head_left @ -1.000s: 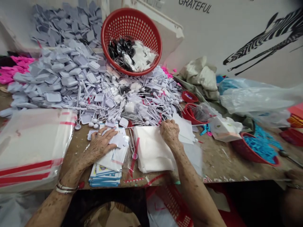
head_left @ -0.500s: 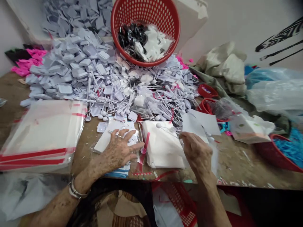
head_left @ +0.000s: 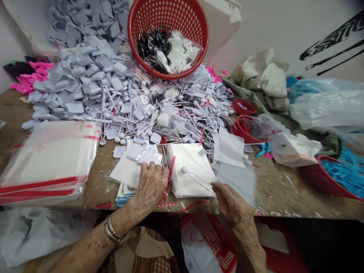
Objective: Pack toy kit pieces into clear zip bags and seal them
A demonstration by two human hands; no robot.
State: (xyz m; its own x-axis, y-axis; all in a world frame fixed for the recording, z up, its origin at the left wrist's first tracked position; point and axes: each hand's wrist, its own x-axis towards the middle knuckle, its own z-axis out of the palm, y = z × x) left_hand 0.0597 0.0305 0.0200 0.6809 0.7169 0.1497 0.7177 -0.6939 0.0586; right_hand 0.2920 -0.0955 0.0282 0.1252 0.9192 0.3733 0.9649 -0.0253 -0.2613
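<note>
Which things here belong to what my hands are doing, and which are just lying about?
Seemingly in use:
white round-ended sticks, in the right hand
white stack, beneath them
shiny packet, by the left hand

Apparently just lying about:
red basket holding bagged parts
tissue box
pink plastic pieces
blue plastic pieces in a red bowl

White packets, red basket: dark print seen, too small to read.
Printed cards, table's front edge: no text legible.
</note>
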